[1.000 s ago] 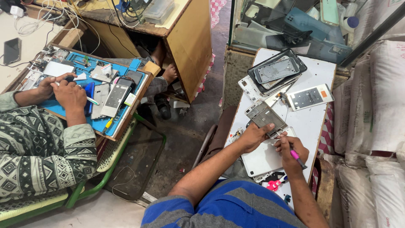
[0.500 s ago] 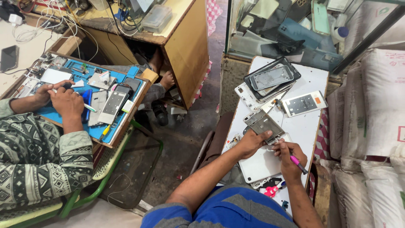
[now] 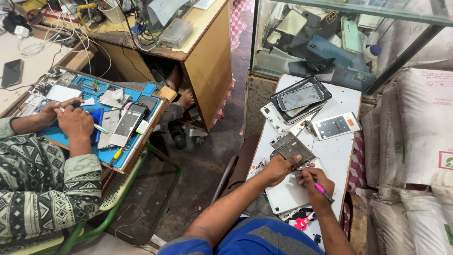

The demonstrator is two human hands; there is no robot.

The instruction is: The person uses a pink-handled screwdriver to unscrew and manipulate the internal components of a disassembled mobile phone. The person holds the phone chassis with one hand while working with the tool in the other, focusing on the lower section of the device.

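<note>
Dusty grey concrete floor (image 3: 212,156) is running down the middle of the frame. A wooden desk (image 3: 214,61) is sitting at the upper centre with cables piling on top. Upper right, a glass display case (image 3: 330,33) is catching daylight, and white sacks (image 3: 420,132) are stacking up along the right edge. A green chair frame (image 3: 141,198) is poking in at lower left.

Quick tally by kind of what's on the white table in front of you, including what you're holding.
Opened phone frame under left hand: 1
Pink-handled tool in right hand: 1
Stacked phone frames: 1 pile
Loose white-edged phone panel: 1
White slab: 1
Total: 5
</note>
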